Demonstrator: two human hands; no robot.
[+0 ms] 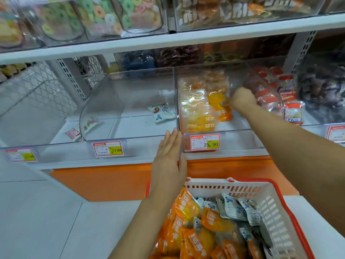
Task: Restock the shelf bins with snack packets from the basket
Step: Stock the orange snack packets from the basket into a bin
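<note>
Right hand [242, 99] is inside the right bin [242, 141], the arm reaching in over the basket [220, 187]. The fingers are curled and the thumb lies on an orange pack, the held packet [219, 109], which stands roughly upright near the bin's middle. Grip is closed on that packet, though the fingers behind it are hidden by the back of the hand.

Same bin, left side: a pile [197, 113] of orange packets stacked against the left wall, seen through the clear front.

Left hand [168, 161] is flat and edge-on, fingers straight and together. The fingertips touch the front corner where the left bin [141, 144] meets the right bin. It holds nothing.

Left bin: a lone packet [161, 112], white and blue, lies on the floor near the right wall.

Price tags are on the bin fronts: the 17.80 tag [108, 149] on the left bin, the 29.90 tag [205, 142] on the right bin.

Basket has white walls and a red rim, and sits low and right, in front of the shelf's orange base [112, 182]. Contents are a mixed heap:
- orange packets [211, 219] toward the left
- white packets [235, 206] toward the right

Next bin to the right holds red packets [270, 96]. The shelf above carries clear bins of ring sweets [104, 15], blurred.
</note>
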